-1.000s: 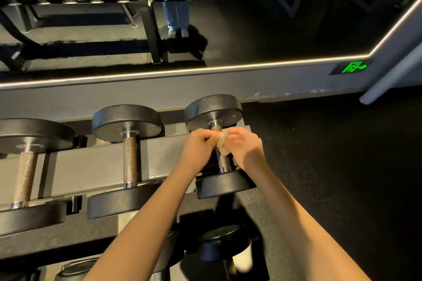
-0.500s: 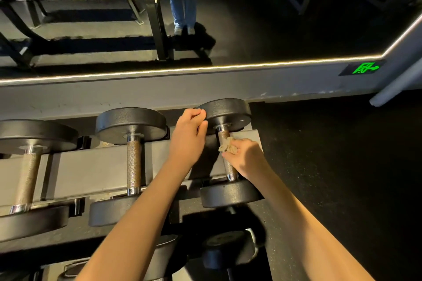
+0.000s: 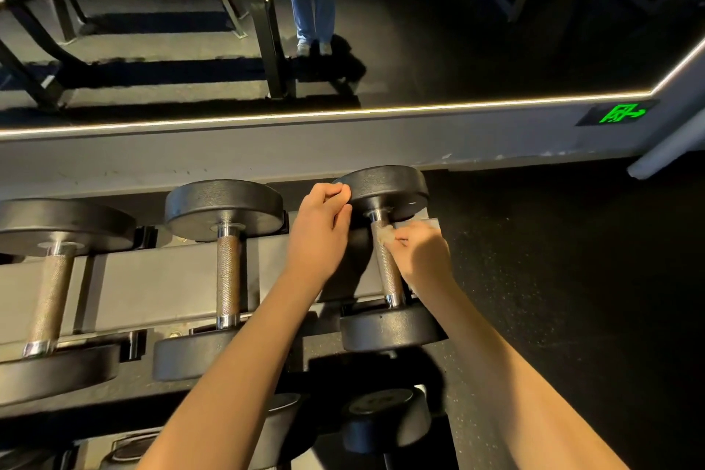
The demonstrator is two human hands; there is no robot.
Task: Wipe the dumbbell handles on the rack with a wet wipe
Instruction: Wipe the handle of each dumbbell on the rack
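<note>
Three black dumbbells lie across the grey rack (image 3: 152, 279). The rightmost dumbbell (image 3: 385, 189) has a knurled metal handle (image 3: 389, 279). My right hand (image 3: 423, 256) pinches a crumpled pale wet wipe (image 3: 385, 235) against the upper part of that handle. My left hand (image 3: 320, 237) has curled fingers touching the left edge of the far weight head. The middle dumbbell (image 3: 225, 210) and the left dumbbell (image 3: 57, 225) lie untouched, handles bare.
A mirror (image 3: 457, 30) above a lit strip reflects another dumbbell rack and a person's legs. A lower rack tier holds more dumbbells (image 3: 381, 420). Dark rubber floor (image 3: 572, 298) spreads to the right. A green exit sign (image 3: 620, 113) glows on the wall base.
My left hand left the wipe and moved up to the far weight head's edge. My right hand kept the wipe and now presses it on the handle's upper part.
</note>
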